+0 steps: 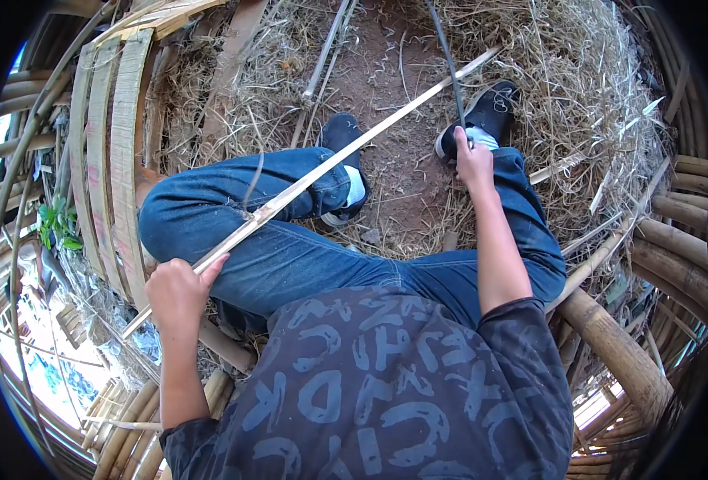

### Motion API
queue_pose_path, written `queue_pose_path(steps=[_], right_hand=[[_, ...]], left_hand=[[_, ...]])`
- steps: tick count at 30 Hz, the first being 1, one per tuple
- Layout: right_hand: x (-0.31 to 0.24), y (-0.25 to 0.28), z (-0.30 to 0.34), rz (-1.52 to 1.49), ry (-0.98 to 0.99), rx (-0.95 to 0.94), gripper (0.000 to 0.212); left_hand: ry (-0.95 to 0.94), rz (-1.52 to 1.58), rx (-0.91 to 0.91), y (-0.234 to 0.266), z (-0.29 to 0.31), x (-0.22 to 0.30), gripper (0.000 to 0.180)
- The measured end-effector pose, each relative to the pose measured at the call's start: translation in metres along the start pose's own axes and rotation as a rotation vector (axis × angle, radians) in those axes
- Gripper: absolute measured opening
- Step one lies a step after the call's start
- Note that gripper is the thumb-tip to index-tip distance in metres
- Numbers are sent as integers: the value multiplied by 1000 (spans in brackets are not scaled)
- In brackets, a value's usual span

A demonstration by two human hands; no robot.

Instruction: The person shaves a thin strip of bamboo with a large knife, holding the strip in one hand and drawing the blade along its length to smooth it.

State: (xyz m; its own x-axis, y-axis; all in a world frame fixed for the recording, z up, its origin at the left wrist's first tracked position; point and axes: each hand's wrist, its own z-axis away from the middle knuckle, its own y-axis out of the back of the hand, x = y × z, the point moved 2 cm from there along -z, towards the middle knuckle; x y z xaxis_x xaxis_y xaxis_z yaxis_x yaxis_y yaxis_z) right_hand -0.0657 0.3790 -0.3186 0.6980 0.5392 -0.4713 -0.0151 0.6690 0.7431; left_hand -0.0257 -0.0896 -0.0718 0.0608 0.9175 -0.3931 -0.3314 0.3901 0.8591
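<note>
A long pale split-bamboo strip (354, 146) runs slantwise across my thigh, from lower left to the upper right. My left hand (179, 294) is closed round its lower part, thumb lying along the strip. Near my left knee, a knot shows on the strip, and a thin curled sliver (256, 172) rises beside it. My right hand (474, 164), over my right ankle, is closed on a long knife; its narrow dark blade (448, 56) points away from me and crosses the strip near its far end. The fingers hide the knife's handle.
Dry straw and shavings (566, 104) cover the ground around a patch of bare soil (394, 188). Wooden slats (102, 152) stand at the left. Thick bamboo poles (618, 352) lie at the right, and more strips (326, 52) lie ahead. My shoes (494, 108) rest on the ground.
</note>
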Motion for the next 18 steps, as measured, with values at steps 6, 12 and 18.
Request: queue_pose_path(steps=[6, 12, 18], right_hand=[[-65, -17, 60, 135, 331, -131, 78], [-16, 8, 16, 276, 95, 58, 77], [3, 49, 4, 184, -20, 79, 83]], left_hand=[[39, 14, 9, -6, 6, -8, 80], [10, 47, -20, -6, 1, -8, 81], [14, 86, 0, -10, 2, -12, 81]])
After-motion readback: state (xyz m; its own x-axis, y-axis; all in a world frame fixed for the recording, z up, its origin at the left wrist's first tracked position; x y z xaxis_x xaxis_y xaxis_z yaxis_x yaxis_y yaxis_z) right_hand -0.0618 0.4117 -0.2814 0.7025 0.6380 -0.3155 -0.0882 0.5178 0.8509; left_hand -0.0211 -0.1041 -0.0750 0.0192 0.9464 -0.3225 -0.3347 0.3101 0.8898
